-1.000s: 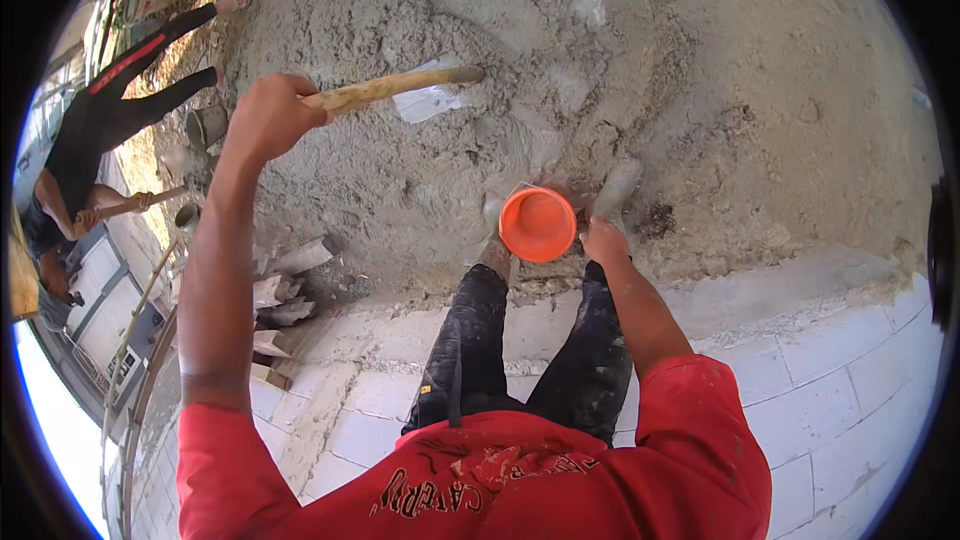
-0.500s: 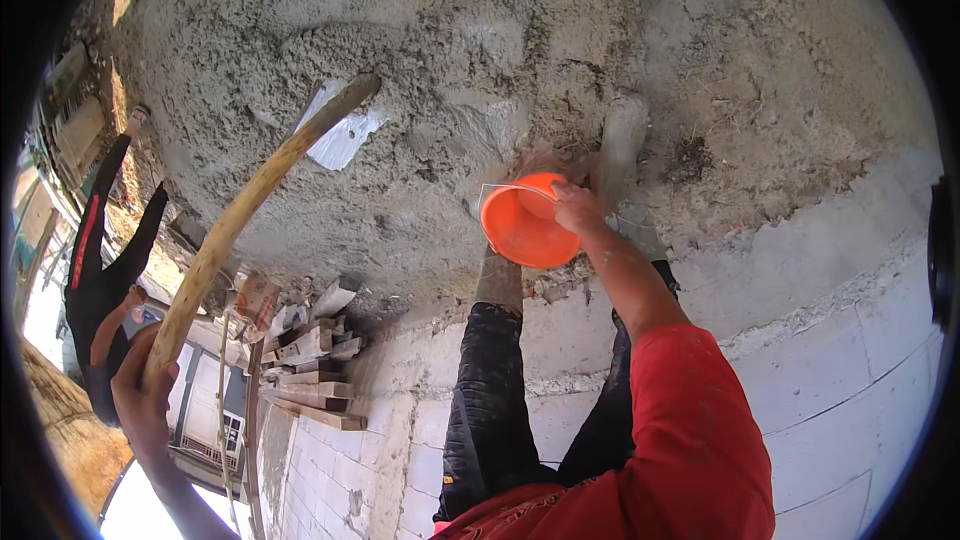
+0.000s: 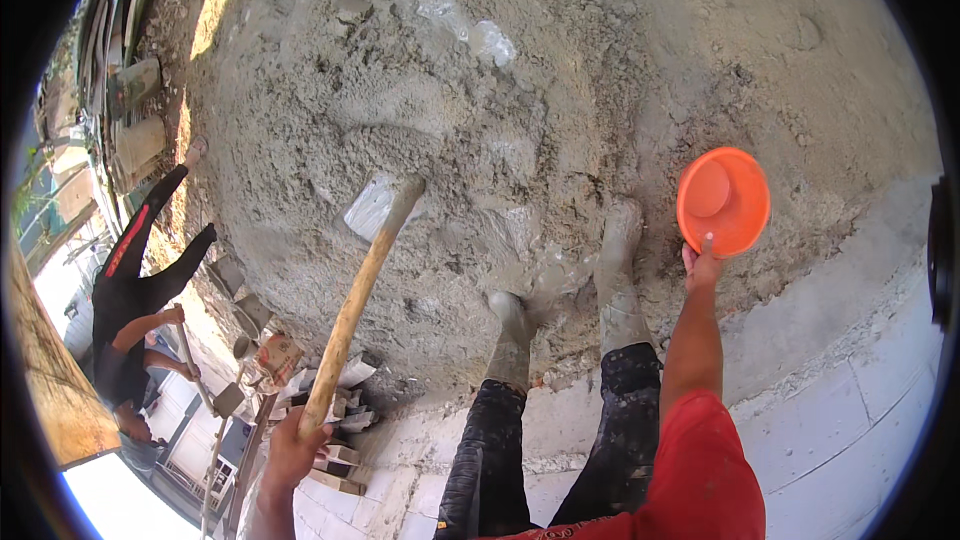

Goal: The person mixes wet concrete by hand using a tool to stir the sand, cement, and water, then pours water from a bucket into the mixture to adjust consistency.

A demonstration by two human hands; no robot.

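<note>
My left hand point(image 3: 290, 452) is wrapped round the lower end of a long wooden handle point(image 3: 352, 325). It belongs to a hoe whose wide metal blade point(image 3: 370, 206) rests in wet grey mortar point(image 3: 440, 265). At the right, my right hand point(image 3: 704, 266) grips the near rim of an orange plastic bucket point(image 3: 745, 230), thumb on the inside. The bucket is tilted so that its inside faces me, and no load shows in it. It is held over the mortar's right part, beyond my mortar-coated boots point(image 3: 622, 270).
At the left, a person point(image 3: 140, 300) in dark clothes holds a long-handled tool point(image 3: 195, 365). Timber offcuts point(image 3: 345, 455) and a torn sack point(image 3: 278, 355) lie beside the mortar. A pale block wall point(image 3: 810, 410) borders the near right. Boards and containers point(image 3: 138, 140) stand far left.
My right hand has carried the bucket from between my boots out to the right. My left hand has shifted right with the handle, still gripping it. The view has also shifted.
</note>
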